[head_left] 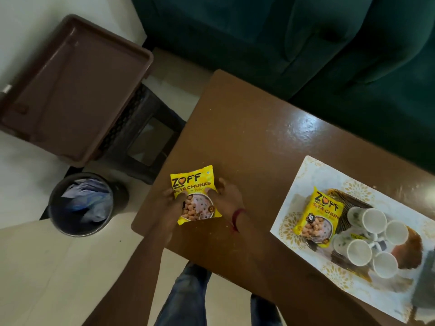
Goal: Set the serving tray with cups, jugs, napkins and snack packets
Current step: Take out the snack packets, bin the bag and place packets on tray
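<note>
A yellow soya-chunks snack packet (195,194) is held over the near left corner of the brown table (247,128). My left hand (171,198) grips its left edge and my right hand (226,196) grips its right edge. To the right lies a white serving tray with gold flower print (303,175). On it rest a second yellow snack packet (316,218) and several white cups (374,234) clustered together. A dark patterned item lies under the cups and packet; I cannot tell what it is.
A brown plastic tray (70,90) rests on a dark stool (146,128) at the left. A black waste bin (82,203) with paper in it stands on the floor below it. A dark green sofa (306,43) runs along the table's far side.
</note>
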